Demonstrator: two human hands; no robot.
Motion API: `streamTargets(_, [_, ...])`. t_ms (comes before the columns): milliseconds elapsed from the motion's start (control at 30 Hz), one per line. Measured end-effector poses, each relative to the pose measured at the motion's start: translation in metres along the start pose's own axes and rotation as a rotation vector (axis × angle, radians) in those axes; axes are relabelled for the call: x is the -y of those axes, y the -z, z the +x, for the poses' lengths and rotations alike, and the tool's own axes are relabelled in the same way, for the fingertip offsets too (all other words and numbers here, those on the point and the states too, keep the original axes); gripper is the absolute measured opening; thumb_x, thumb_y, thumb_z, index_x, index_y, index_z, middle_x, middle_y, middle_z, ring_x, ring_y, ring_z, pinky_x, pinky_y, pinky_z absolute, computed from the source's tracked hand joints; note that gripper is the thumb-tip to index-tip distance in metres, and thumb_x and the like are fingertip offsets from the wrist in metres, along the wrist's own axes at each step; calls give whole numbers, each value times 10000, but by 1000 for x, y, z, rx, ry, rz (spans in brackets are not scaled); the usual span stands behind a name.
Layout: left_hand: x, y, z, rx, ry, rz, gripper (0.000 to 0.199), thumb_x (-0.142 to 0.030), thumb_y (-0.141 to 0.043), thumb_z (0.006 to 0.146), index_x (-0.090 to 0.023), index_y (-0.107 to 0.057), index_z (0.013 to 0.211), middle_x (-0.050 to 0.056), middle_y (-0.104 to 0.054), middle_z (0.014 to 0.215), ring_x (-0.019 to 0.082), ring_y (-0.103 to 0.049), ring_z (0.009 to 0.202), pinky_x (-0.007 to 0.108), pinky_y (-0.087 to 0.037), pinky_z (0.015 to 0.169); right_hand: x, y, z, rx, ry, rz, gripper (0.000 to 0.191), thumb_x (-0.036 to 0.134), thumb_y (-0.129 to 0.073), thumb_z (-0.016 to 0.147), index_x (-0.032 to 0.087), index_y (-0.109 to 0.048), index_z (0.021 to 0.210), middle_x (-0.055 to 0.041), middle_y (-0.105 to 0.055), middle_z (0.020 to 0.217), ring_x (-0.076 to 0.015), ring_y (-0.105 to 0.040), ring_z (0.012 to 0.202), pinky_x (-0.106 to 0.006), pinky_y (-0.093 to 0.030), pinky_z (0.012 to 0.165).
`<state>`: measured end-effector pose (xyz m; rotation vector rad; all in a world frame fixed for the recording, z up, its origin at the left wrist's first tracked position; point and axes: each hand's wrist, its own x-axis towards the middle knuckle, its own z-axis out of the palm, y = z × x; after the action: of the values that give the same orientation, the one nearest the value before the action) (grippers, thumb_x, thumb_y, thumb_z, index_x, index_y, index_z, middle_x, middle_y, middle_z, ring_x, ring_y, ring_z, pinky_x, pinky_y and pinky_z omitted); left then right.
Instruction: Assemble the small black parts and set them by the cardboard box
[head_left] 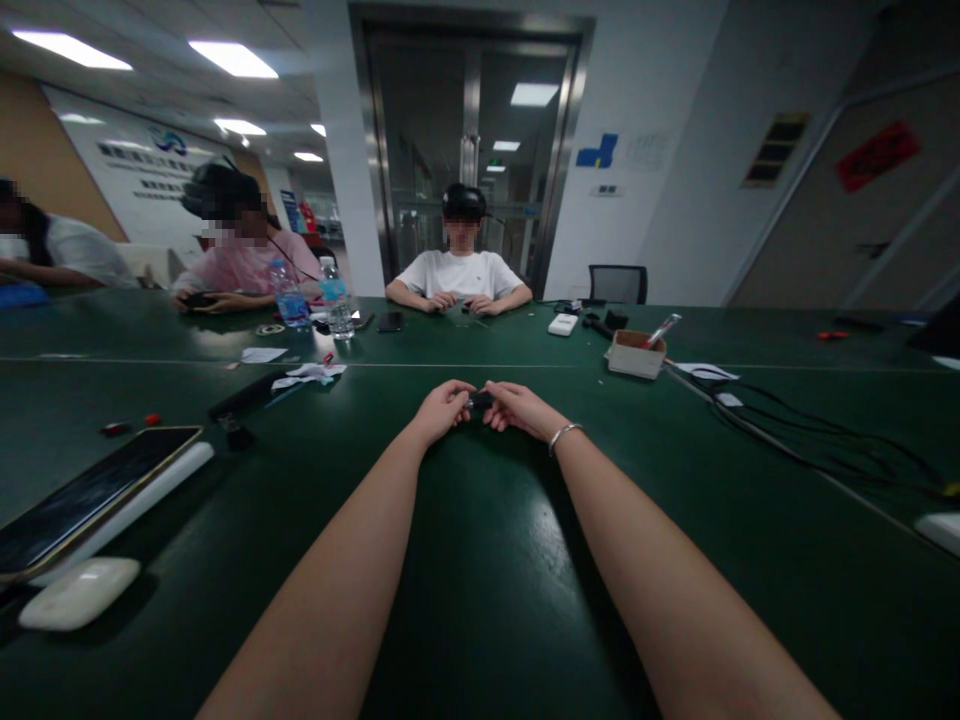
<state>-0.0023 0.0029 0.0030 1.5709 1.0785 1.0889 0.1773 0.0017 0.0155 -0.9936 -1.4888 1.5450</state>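
Both arms reach forward over the dark green table. A small black object, too small to make out its kind, sits between the fingertips of my two hands. My left hand is closed, with its thumb and fingers at the object's left end. At the right end, my right hand pinches it between thumb and fingers, partly covering it. A silver bracelet circles my right wrist.
On the left lie a phone on a white box and a cream rounded case. Beyond are crumpled tissue and water bottles. Rightward are a small cardboard box and black cables. A person wearing a headset sits opposite.
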Motion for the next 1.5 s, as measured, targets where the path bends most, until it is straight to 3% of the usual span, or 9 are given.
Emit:
streamTargets(167, [1, 0, 0, -10, -4, 9, 215, -218, -467, 857, -125, -573, 1019, -23, -533, 530, 54, -450, 427, 160, -330, 437, 1, 2, -2, 61, 65, 82, 459, 39, -643, 756, 175, -504, 1172, -17, -649, 867, -87, -671, 577, -174, -565, 531])
streamTargets(333, [1, 1, 2, 1, -10, 18, 213, -208, -454, 863, -116, -571, 1016, -22, -532, 531, 52, -448, 425, 160, -331, 434, 3, -1, -2, 6, 0, 27, 150, 205, -567, 881, 96, -562, 984, -43, -649, 656, -86, -613, 456, -153, -517, 431])
streamTargets(400, [1, 1, 2, -2, -15, 25, 215, -209, -454, 864, -115, -572, 1016, -22, -531, 532, 53, -449, 425, 161, -329, 431, 4, -3, -2, 4, -3, 0, 110, 146, -552, 879, 94, -572, 974, -35, -646, 631, -74, -586, 420, -137, -488, 395])
streamTargets(533, [4, 2, 3, -5, -28, 24, 220, -217, -451, 866, -115, -575, 1017, -18, -538, 542, 54, -455, 432, 162, -336, 434, 5, -2, -3, 17, 24, 78, 312, 19, -596, 803, 145, -545, 1084, -9, -668, 732, -84, -628, 478, -159, -527, 450])
streamTargets(667, [3, 2, 3, -4, -26, 18, 206, -217, -451, 870, -114, -574, 1000, -20, -544, 535, 54, -463, 427, 159, -337, 431, 2, -1, 0, -13, -11, 18, 84, 165, -535, 900, 104, -575, 943, -44, -665, 638, -79, -593, 428, -147, -497, 412])
streamTargets(967, [-3, -2, 0, 10, 77, 52, 326, -301, -337, 921, -108, -581, 1018, 1, -565, 543, 66, -463, 401, 174, -346, 420, 2, 0, -2, -19, -23, 95, 109, 107, -476, 919, 88, -580, 945, -78, -685, 641, -83, -606, 466, -150, -514, 471])
streamTargets(1167, [-7, -1, -2, -17, 38, 10, 249, -150, -543, 779, -129, -592, 1022, -15, -560, 669, 59, -497, 497, 170, -378, 454, 0, 4, 0, -12, -31, 126, 109, 100, -479, 918, 85, -582, 952, -91, -684, 641, -91, -617, 485, -162, -523, 495])
streamTargets(1367, [-2, 0, 0, 46, 45, 38, 246, -214, -423, 875, -99, -593, 1013, -16, -527, 532, 63, -452, 430, 170, -333, 426, -2, 7, 0, 39, -15, 132, 108, 86, -524, 896, 78, -585, 985, -99, -693, 682, -91, -632, 526, -175, -541, 541])
streamTargets(1500, [5, 1, 5, 23, 41, 53, 269, -278, -422, 879, -122, -616, 980, 12, -568, 623, 73, -494, 492, 176, -372, 452, -3, 7, 0, 38, -10, 144, 117, 71, -521, 891, 81, -580, 991, -99, -693, 695, -89, -634, 529, -174, -544, 549])
